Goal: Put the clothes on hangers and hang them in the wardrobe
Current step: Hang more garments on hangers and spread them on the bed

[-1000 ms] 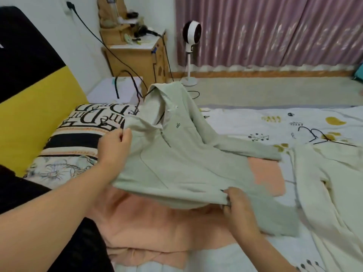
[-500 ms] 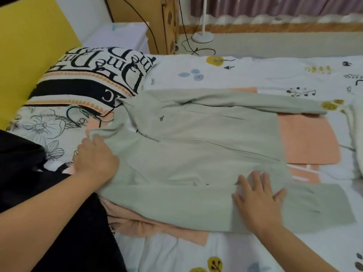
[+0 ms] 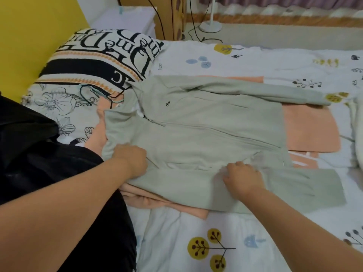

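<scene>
A pale grey-green zip hoodie [image 3: 206,124] lies flat on the bed, front up, hood toward the pillow, sleeves spread right. It rests on a peach garment [image 3: 310,130]. My left hand [image 3: 130,160] is curled on the hoodie's near side by the shoulder, fingers tucked into the fabric. My right hand [image 3: 242,177], blurred, has its fingers curled into the cloth where the near sleeve meets the body. A thin black hanger [image 3: 94,93] pokes out from under the hood, its hook lying toward the pillow.
A lettered pillow [image 3: 98,55] sits at the head of the bed against a yellow headboard [image 3: 29,36]. A white garment [image 3: 356,134] lies at the right edge. Black cloth [image 3: 29,150] lies at my left. A wooden nightstand [image 3: 169,16], cables and a fan base [image 3: 210,26] stand beyond the bed.
The hoodie, held up a second ago, now lies flat on the bed. Both hands went from pressing flat on it to curling their fingers into the fabric.
</scene>
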